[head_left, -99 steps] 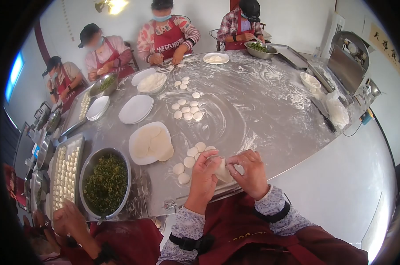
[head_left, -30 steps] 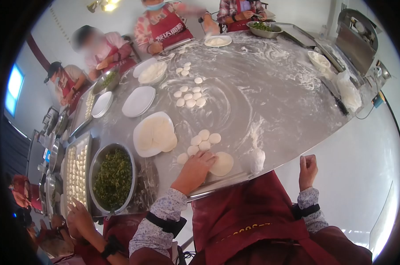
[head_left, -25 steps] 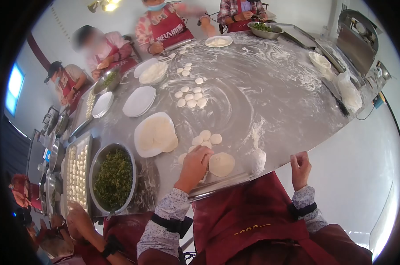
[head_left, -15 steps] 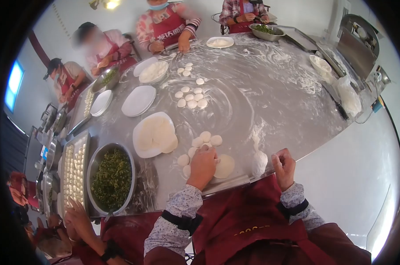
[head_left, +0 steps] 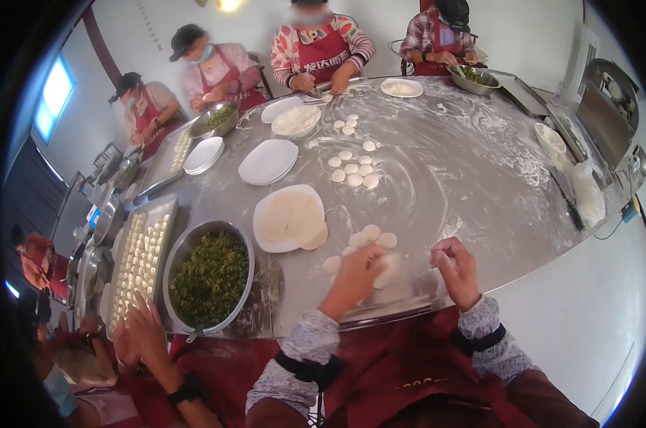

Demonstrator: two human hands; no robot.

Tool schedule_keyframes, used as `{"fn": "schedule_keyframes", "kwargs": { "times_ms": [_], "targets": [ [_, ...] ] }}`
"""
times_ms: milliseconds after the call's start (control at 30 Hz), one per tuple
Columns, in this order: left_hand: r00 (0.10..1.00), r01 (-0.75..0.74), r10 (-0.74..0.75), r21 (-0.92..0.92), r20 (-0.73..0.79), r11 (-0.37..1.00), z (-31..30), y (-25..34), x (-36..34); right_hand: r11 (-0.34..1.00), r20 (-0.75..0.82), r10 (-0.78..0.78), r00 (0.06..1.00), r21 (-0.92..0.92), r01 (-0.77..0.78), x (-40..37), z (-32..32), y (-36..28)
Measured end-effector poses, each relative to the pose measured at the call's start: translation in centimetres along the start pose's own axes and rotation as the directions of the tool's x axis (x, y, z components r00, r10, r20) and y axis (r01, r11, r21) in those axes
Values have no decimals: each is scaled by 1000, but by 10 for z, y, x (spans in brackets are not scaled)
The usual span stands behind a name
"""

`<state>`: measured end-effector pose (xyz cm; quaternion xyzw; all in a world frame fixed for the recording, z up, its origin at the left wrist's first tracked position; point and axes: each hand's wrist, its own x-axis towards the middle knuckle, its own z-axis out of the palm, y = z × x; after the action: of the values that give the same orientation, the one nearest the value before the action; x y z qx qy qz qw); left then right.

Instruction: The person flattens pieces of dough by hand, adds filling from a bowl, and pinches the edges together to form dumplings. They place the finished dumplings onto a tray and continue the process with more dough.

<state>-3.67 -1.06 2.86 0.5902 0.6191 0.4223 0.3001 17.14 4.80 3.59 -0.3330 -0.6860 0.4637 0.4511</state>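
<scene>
A flattened dough disc [head_left: 394, 271] lies on the near edge of the counter [head_left: 472, 178], just in front of the person, and the left hand [head_left: 357, 269] is on its left part with fingers bent down over it. The hand is blurred, so I cannot tell whether it pinches the dough or only presses on it. The right hand [head_left: 455, 265] sits just right of the disc, fingers drawn together into a loose fist with the tips touching; what they hold, if anything, is too small to make out. Small dough rounds [head_left: 372, 232] sit just beyond the left hand, probably kept there to be within a short reach. The white dusting across the steel looks like flour, which would keep the dough from sticking. Further left stands a plate [head_left: 256, 221] stacked with thin wrappers, then a bowl of chopped greens [head_left: 248, 246], then a tray [head_left: 155, 205] lined with rows of small white pieces. A co-worker's hands [head_left: 141, 335] are at the near end of that tray. A second cluster of rounds [head_left: 353, 170] and a stack of plates [head_left: 268, 161] lie nearer the middle, seemingly shared with the people seated opposite.
</scene>
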Motion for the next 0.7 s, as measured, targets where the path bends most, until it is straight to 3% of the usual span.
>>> {"fn": "schedule_keyframes", "kwargs": {
  "times_ms": [133, 200, 233, 300, 333, 400, 500, 567, 633, 700],
  "targets": [
    [921, -75, 53, -43, -385, 996, -75, -15, 13, 996, 7, 38, 999, 75, -39, 6, 4, 0],
    [673, -10, 251, 331, -696, 943, -100, -37, 12, 997, -6, 69, 998, 34, -69, 6, 5, 0],
    [673, -10, 251, 332, -695, 943, -103, -39, 5, 997, -6, 69, 998, 34, -69, 6, 5, 3],
    [852, 138, 127, 452, -507, 881, -103, -42, -13, 998, -54, 67, 996, 13, -66, 7, 6, 9],
    [934, 192, -53, 371, -354, 908, -94, -32, -20, 997, -55, 75, 996, 12, -74, 6, 7, 11],
    [996, 81, -51, 506, -71, 859, -69, -57, -30, 996, -109, 10, 994, -84, -19, 9, 9, 13],
    [980, 197, -137, 581, -145, 789, -34, -33, -34, 994, -98, 47, 994, -98, -56, 7, 8, 3],
    [986, 167, -117, 609, -122, 775, -19, -29, -34, 993, -115, 54, 992, -97, -65, 5, 8, 4],
    [996, 39, 5, 489, -89, 871, -4, -15, -34, 993, -127, 57, 990, -94, -69, 5, 9, 8],
    [999, -20, 34, 480, -21, 877, 9, -13, -29, 991, -151, -15, 988, -131, -5, 5, 9, 12]
  ]
}}
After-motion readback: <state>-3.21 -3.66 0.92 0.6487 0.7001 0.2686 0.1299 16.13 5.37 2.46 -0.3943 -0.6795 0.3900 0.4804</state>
